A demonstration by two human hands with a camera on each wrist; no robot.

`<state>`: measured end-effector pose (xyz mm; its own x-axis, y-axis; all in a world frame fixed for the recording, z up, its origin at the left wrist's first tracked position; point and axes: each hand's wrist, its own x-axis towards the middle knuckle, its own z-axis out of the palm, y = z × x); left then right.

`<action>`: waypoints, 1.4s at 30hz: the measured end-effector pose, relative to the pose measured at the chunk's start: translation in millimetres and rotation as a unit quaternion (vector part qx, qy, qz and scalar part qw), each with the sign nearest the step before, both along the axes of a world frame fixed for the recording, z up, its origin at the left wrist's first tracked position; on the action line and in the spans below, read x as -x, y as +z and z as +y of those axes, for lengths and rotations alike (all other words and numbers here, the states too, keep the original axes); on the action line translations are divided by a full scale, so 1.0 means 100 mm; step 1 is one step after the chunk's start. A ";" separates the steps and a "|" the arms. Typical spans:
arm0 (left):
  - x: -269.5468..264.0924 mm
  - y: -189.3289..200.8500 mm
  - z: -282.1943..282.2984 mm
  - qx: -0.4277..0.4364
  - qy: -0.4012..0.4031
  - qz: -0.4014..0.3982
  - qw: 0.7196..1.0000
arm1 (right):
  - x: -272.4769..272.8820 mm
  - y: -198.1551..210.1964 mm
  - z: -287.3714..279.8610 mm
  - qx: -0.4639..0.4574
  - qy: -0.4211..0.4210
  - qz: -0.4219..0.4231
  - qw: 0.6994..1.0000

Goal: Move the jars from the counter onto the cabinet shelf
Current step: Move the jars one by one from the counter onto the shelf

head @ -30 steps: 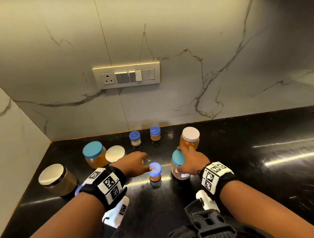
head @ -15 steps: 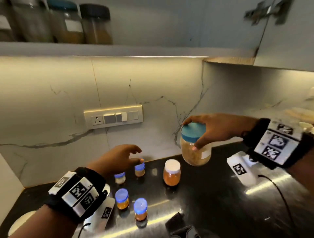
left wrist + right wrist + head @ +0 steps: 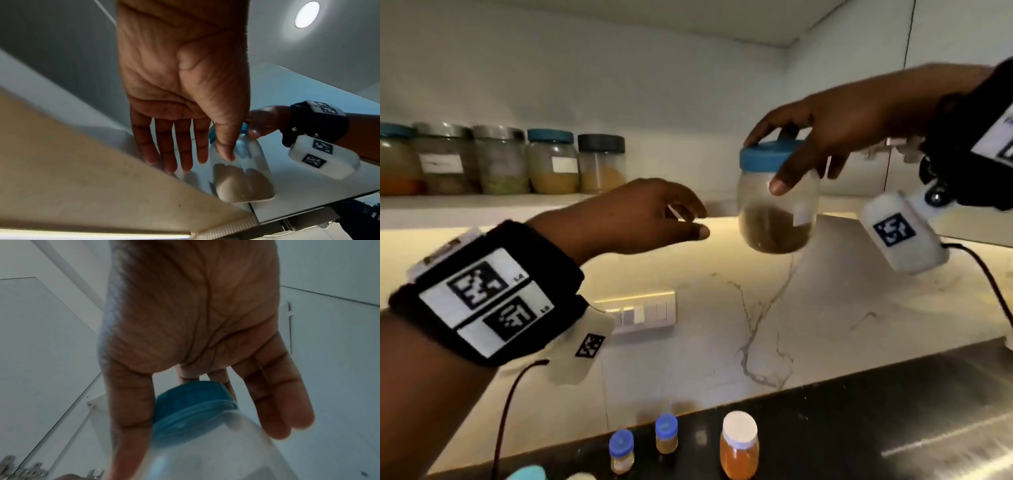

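Observation:
My right hand (image 3: 822,137) grips a clear jar with a blue lid (image 3: 774,202) by its lid, tilted in the air just right of the cabinet shelf (image 3: 482,209); brown powder lies in its bottom. The right wrist view shows thumb and fingers round the blue lid (image 3: 191,412). My left hand (image 3: 654,216) is raised beside the jar, fingers straight and empty; in the left wrist view the jar (image 3: 242,175) hangs right by the thumb of my left hand (image 3: 185,146). On the black counter (image 3: 859,411) stand an amber white-lidded jar (image 3: 739,445) and two small blue-lidded jars (image 3: 621,451) (image 3: 666,433).
Several filled jars (image 3: 551,164) line the left half of the shelf; its right end is bare. A switch panel (image 3: 640,313) sits on the marble wall. Parts of two more lids (image 3: 527,474) show at the bottom edge. The cabinet side wall (image 3: 945,51) rises at right.
My right hand has lifted the blue-lidded jar from the counter up to shelf height. My left hand has risen from the small jars and now hovers, empty, next to the lifted jar.

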<state>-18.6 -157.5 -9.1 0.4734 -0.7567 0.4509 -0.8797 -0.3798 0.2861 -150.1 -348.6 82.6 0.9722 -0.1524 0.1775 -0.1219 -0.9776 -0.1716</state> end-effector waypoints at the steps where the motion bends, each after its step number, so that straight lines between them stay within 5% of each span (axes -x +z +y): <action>1: 0.01 0.11 0.00 -0.001 0.002 -0.013 1.000 | -0.05 0.10 0.01 0.007 -0.002 -0.007 1.000; 10: -0.08 0.87 0.09 0.048 0.055 -0.057 0.996 | -0.51 0.83 0.03 -0.012 0.039 -0.004 0.999; 20: -0.67 1.33 0.21 -0.023 0.204 -0.114 0.972 | -1.43 0.78 0.00 -0.031 0.073 0.041 0.996; 29: -0.88 1.44 -0.11 -0.081 0.223 -0.129 0.963 | -1.86 0.67 -0.42 -0.079 0.087 0.091 0.989; 39: -0.96 1.40 -0.81 -0.133 0.182 -0.107 0.968 | -2.00 0.39 -1.68 -0.236 0.025 -0.150 0.960; 42: -0.91 1.37 -0.96 -0.123 0.135 -0.103 0.978 | -1.96 0.41 -1.79 -0.283 0.035 -0.253 0.924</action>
<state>72.0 -253.4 128.2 0.5895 -0.7135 0.3786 -0.7667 -0.6418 -0.0158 45.9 -527.8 123.9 0.7974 -0.3001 0.5235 0.1744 -0.7160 -0.6760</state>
